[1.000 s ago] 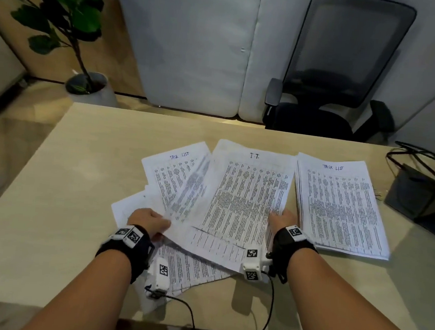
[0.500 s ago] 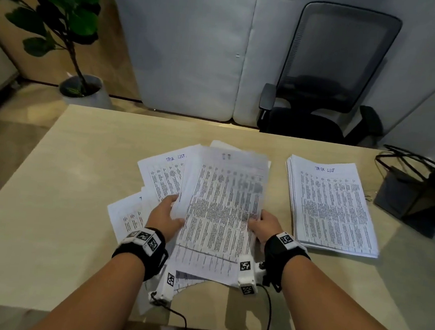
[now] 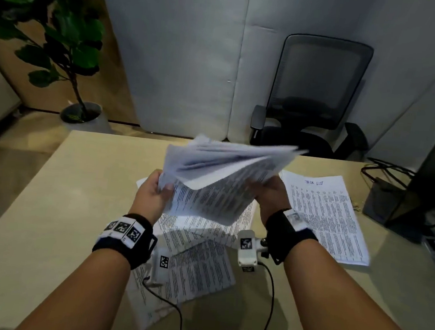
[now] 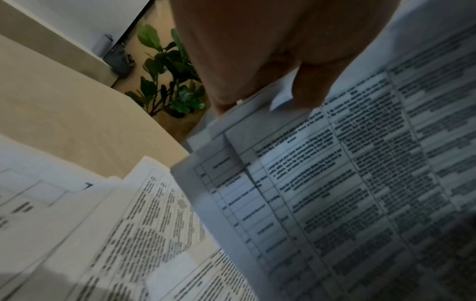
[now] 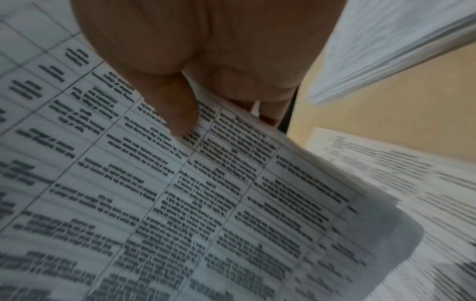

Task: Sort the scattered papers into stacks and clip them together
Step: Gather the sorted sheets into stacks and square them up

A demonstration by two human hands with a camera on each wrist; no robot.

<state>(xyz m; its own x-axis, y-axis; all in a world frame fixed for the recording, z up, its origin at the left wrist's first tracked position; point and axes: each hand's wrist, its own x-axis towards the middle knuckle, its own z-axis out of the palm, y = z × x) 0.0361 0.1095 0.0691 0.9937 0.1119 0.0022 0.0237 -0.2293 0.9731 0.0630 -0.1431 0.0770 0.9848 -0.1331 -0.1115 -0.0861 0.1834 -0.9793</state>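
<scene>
Pale, matte wood-grain desk (image 3: 81,205) fills my view, backed by padded grey panels and a mesh office chair (image 3: 320,95). I see my left hand (image 3: 153,193) and right hand (image 3: 269,195) each pinching a side of a thin, floppy sheaf of printed sheets (image 3: 217,186), raised above the desk, its far edges fanned apart. Loose pages (image 3: 196,271) lie scattered beneath. A squared "TASK LIST" stack (image 3: 327,219) rests flat to the right.

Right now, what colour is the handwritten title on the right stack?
Blue ink on the stack, reading "TASK LIST"; clearest in the head view.
</scene>
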